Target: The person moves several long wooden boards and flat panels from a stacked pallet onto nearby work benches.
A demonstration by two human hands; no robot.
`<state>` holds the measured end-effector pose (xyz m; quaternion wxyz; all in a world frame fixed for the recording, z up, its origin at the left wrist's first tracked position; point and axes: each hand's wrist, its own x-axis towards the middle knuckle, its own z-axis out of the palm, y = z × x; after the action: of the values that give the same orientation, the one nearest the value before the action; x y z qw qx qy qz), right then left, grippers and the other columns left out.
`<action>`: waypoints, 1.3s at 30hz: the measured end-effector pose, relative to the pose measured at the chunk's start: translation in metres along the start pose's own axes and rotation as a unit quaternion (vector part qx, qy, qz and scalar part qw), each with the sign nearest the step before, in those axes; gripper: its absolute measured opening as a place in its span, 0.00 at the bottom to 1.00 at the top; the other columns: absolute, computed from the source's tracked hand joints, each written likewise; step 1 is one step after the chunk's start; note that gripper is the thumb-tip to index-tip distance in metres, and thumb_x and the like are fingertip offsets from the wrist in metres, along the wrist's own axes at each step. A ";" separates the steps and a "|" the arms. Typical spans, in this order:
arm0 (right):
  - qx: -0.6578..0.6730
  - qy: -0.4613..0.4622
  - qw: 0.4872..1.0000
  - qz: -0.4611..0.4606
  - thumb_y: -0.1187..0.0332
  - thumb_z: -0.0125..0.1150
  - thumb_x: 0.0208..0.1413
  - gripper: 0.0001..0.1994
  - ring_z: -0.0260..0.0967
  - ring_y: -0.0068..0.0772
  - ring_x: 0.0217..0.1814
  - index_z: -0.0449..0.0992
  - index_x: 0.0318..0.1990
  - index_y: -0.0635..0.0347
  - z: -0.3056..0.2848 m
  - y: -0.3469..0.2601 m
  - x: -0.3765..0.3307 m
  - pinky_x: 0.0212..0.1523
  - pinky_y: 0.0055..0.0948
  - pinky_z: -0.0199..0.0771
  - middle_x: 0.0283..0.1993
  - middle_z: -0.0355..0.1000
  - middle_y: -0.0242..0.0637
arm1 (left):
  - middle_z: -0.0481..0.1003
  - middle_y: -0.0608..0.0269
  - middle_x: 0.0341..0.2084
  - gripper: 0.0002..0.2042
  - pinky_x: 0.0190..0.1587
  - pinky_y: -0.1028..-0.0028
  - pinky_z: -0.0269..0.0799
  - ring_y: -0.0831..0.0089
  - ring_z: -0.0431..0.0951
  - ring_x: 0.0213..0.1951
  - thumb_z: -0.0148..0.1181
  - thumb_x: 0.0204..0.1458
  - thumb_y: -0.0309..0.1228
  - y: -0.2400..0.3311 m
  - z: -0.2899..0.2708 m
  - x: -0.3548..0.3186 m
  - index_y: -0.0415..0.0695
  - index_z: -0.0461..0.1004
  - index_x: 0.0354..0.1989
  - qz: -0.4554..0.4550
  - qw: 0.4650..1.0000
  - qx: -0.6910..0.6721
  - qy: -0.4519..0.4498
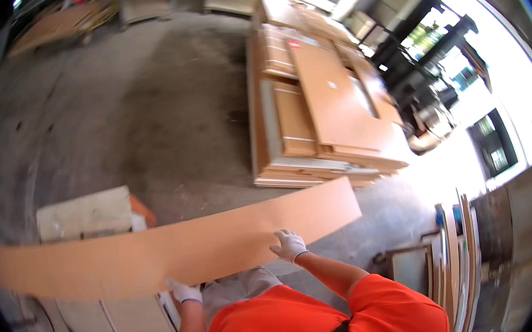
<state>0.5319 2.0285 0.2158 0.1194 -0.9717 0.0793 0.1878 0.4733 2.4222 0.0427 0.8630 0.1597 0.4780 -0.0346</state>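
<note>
I hold a long, narrow, light-brown board (159, 255) flat in front of me, stretching from the far left to right of centre. My left hand (185, 292), in a white glove, grips its near edge from below. My right hand (289, 244), also gloved, grips the near edge closer to the board's right end. My orange shirt and grey trousers show below the board.
A big stack of brown and white panels (318, 108) lies on the concrete floor (144, 114) ahead. Several boards stand on edge (457, 256) at the right. A pale block (83, 214) sits behind the board at left. A dark machine (425, 71) stands by the bright doorway.
</note>
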 end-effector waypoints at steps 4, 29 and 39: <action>0.083 -0.046 0.975 0.202 0.48 0.62 0.53 0.31 0.74 0.53 0.63 0.78 0.59 0.59 0.007 0.080 -0.097 0.62 0.46 0.74 0.60 0.76 0.53 | 0.67 0.64 0.70 0.41 0.66 0.53 0.64 0.56 0.66 0.68 0.36 0.62 0.72 0.017 0.027 -0.009 0.56 0.61 0.74 0.033 0.994 0.074 0.068; 0.450 0.074 0.753 0.475 0.48 0.66 0.55 0.32 0.75 0.45 0.63 0.79 0.59 0.66 0.071 0.450 -0.362 0.63 0.36 0.73 0.61 0.78 0.50 | 0.79 0.51 0.38 0.20 0.36 0.58 0.79 0.55 0.82 0.36 0.51 0.69 0.49 -0.495 0.247 -0.122 0.40 0.68 0.48 -0.217 0.638 0.720 -0.167; 0.413 0.016 0.810 0.416 0.50 0.66 0.57 0.32 0.76 0.45 0.64 0.77 0.61 0.68 -0.028 0.581 -0.284 0.64 0.34 0.73 0.60 0.78 0.50 | 0.79 0.54 0.38 0.18 0.37 0.58 0.79 0.58 0.82 0.35 0.53 0.68 0.48 -0.646 0.299 -0.116 0.44 0.70 0.49 -0.271 0.676 0.669 -0.146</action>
<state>0.1657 1.4950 0.2321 0.4183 -0.7078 0.5482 0.1532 0.5167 1.7074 0.1304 0.5370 0.5511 0.2174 -0.6005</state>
